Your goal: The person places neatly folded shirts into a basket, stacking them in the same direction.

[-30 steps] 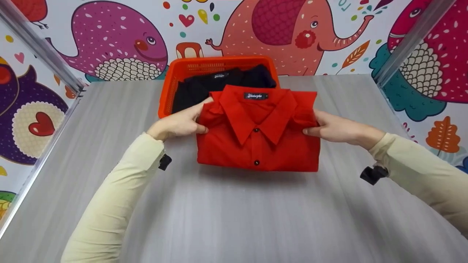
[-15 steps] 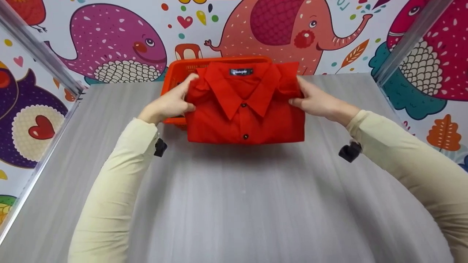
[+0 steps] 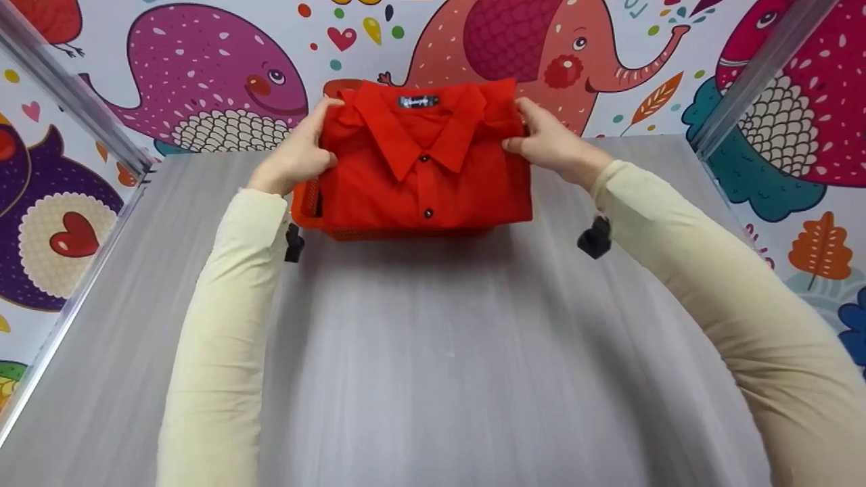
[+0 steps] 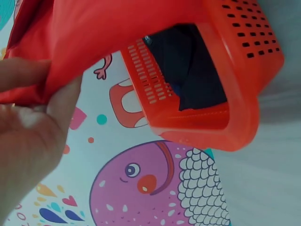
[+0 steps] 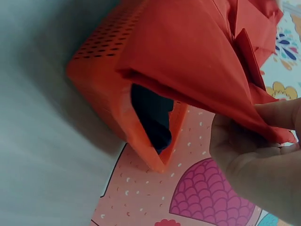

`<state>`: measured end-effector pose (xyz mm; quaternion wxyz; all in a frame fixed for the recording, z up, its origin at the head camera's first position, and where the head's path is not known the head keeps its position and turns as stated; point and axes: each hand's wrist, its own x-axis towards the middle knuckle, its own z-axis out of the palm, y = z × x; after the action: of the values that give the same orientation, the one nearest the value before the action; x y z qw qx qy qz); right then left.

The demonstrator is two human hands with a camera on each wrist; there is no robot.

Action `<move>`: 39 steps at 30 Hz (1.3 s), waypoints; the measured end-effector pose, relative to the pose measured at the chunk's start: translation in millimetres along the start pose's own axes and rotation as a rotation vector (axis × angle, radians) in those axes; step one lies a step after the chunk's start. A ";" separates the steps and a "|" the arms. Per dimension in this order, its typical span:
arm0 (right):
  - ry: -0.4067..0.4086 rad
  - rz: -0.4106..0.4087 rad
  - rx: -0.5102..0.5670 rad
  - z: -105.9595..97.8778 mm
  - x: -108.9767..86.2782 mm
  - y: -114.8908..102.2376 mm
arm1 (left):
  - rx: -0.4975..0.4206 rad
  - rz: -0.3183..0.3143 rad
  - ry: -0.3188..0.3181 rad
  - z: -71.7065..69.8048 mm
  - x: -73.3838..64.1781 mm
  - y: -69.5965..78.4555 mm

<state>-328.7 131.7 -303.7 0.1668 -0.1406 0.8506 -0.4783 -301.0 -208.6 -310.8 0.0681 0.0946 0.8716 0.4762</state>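
Note:
A folded red shirt (image 3: 433, 189) with a collar, dark buttons and a black neck label spans the space between both hands. At its left edge my left hand (image 3: 301, 152) pinches the cloth, thumb on the front face. My right hand (image 3: 551, 145) grips the opposite edge the same way. The shirt hangs over an orange-red plastic basket (image 4: 240, 94), covering most of it in the head view. Inside the basket, dark folded clothing (image 4: 202, 70) shows below the shirt in the left wrist view, and dark cloth (image 5: 153, 117) also appears in the right wrist view.
The basket stands on a grey table (image 3: 433, 358) against a back wall (image 3: 649, 40) printed with cartoon animals. Metal corner posts (image 3: 764, 74) rise at both sides. Each wrist carries a small black device (image 3: 595, 237).
Both hands have carried the red shirt away from me and somewhat left, from in front of the basket to over it. The dark clothing has become hidden in the head view.

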 end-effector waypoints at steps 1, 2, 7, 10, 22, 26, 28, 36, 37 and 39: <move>0.010 0.011 0.011 0.2 3.2 -1.1 | -0.005 0.003 0.017 -0.4 1.2 -1.0; 0.021 0.018 0.018 0.4 6.4 -2.0 | -0.002 0.006 0.036 -0.8 2.4 -1.8; 0.066 0.021 0.025 2.5 19.8 -7.1 | 0.005 0.025 0.144 -2.1 8.0 -4.0; 0.079 0.007 0.023 3.6 25.8 -8.8 | 0.001 0.023 0.188 -3.3 10.2 -4.3; 0.084 -0.043 -0.017 14.5 40.5 -3.9 | 0.043 0.003 0.210 -7.4 13.8 -11.9; 0.080 -0.059 -0.049 22.9 46.4 0.7 | 0.044 0.000 0.223 -7.3 11.2 -19.9; 0.086 -0.064 -0.072 26.3 48.9 2.5 | 0.047 -0.008 0.236 -6.8 10.5 -22.9; 0.219 0.008 -0.150 24.4 50.4 10.0 | 0.136 -0.195 0.260 -5.6 6.9 -31.6; 0.235 0.019 -0.159 22.3 49.4 11.4 | 0.153 -0.235 0.251 -6.1 5.4 -33.2; 0.257 0.029 -0.172 18.2 47.3 14.2 | 0.180 -0.294 0.232 -7.7 2.1 -37.1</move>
<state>-365.0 106.1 -331.9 0.0509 -0.0796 0.9049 -0.4151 -308.4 -234.0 -338.1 0.0273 -0.0832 0.9171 0.3889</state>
